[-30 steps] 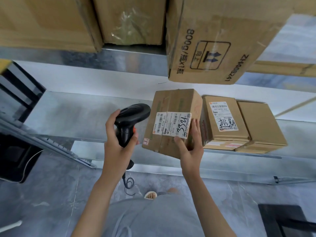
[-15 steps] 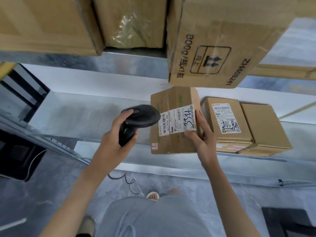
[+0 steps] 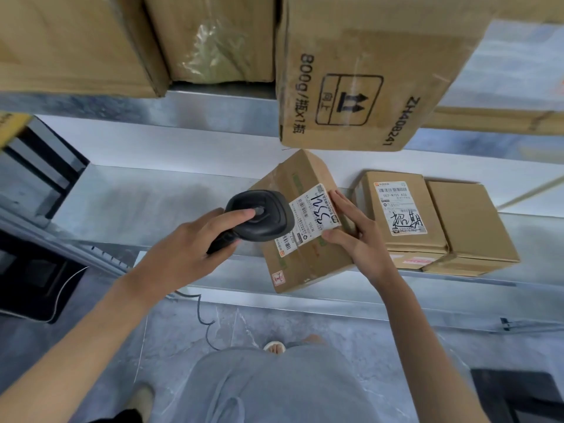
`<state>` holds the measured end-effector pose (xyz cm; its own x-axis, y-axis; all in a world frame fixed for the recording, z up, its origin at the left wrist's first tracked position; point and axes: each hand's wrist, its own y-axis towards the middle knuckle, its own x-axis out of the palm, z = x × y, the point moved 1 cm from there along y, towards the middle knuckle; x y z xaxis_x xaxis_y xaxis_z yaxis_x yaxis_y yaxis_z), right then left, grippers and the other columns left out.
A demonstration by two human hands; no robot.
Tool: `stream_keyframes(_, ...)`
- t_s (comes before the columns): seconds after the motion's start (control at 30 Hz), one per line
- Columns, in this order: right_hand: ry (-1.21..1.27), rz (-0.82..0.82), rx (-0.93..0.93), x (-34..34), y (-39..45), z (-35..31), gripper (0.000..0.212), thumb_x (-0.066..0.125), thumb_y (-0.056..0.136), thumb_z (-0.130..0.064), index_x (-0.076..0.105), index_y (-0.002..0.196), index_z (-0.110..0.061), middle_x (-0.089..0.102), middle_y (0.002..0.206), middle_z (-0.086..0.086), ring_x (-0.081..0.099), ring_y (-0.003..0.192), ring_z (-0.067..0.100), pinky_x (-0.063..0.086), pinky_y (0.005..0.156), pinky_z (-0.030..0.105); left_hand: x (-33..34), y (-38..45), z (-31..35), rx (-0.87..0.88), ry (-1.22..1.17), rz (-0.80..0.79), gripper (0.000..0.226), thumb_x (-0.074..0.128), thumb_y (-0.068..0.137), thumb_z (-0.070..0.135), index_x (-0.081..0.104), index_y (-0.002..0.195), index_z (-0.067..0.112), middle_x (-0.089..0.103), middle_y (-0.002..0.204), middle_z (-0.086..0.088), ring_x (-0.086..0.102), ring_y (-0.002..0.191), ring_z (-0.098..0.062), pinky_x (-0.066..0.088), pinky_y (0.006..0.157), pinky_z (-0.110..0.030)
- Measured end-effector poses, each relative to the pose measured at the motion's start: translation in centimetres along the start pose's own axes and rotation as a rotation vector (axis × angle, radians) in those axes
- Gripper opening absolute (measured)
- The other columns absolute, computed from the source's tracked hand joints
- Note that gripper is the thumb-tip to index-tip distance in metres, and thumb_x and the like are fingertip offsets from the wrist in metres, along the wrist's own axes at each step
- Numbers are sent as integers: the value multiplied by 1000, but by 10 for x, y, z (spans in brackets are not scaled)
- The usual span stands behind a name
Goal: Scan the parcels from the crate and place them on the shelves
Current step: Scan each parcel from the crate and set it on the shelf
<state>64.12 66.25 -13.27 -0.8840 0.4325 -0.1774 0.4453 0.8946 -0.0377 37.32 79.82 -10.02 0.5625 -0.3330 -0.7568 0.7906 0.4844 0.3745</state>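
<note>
Parcel and scanner, held at the metal shelf.

The parcel (image 3: 302,236) is held tilted at the front edge of the shelf (image 3: 128,206), gripped by the right hand (image 3: 355,236), fingers (image 3: 343,203) laid on its label (image 3: 314,221), thumb below. The black scanner (image 3: 261,216) is clasped in the left hand (image 3: 195,248), forearm raised, its head over the label. Two labelled boxes (image 3: 406,215) are shelved just beside.
</note>
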Motion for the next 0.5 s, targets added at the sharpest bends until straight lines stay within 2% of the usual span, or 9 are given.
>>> stream_keyframes(0.07, -8, -8, 8, 0, -1, -1, 71, 75, 84, -1, 51, 146, -26, 47, 143, -27, 45, 125, -18, 46, 97, 13, 2, 0, 1, 8, 16, -15, 53, 52, 92, 36, 35, 140, 47, 70, 113, -14, 68, 82, -21, 50, 78, -28)
stream_keyframes(0.13, -11, -11, 14, -2, -1, -2, 71, 75, 84, -2, 51, 146, -26, 48, 142, -29, 46, 125, -17, 46, 100, 17, 3, 0, 2, 2, -9, -7, 53, 53, 92, 35, 34, 140, 46, 71, 113, -19, 63, 92, -20, 49, 82, -25)
stream_keyframes(0.27, -38, -12, 1, -3, -2, -4, 70, 76, 84, -3, 52, 146, -26, 49, 143, -24, 45, 125, -19, 45, 100, 15, 3, 0, 3, -15, -28, 30, 53, 54, 91, 33, 36, 140, 44, 70, 116, -13, 58, 102, -18, 41, 85, -1)
stream_keyframes(0.33, -30, -13, 0, -4, -2, -4, 70, 76, 84, -2, 52, 145, -25, 50, 139, -28, 46, 123, -20, 45, 96, 10, 2, 1, 6, -5, -43, 36, 54, 55, 91, 31, 36, 140, 42, 69, 117, -8, 59, 100, -19, 44, 85, -8)
stream_keyframes(0.43, -18, -16, -3, -3, -1, -3, 69, 75, 84, 1, 53, 145, -22, 51, 135, -31, 47, 119, -23, 44, 89, 5, 0, 0, 8, 5, -45, 26, 54, 54, 91, 31, 35, 140, 42, 69, 118, -11, 60, 97, -19, 49, 80, -23)
stream_keyframes(0.5, -7, -18, -6, -2, -2, -4, 69, 74, 84, 4, 52, 145, -19, 50, 135, -30, 48, 117, -23, 44, 86, 3, -2, 0, 9, -8, -38, 17, 54, 53, 91, 32, 34, 139, 44, 69, 116, -9, 59, 95, -19, 49, 78, -25)
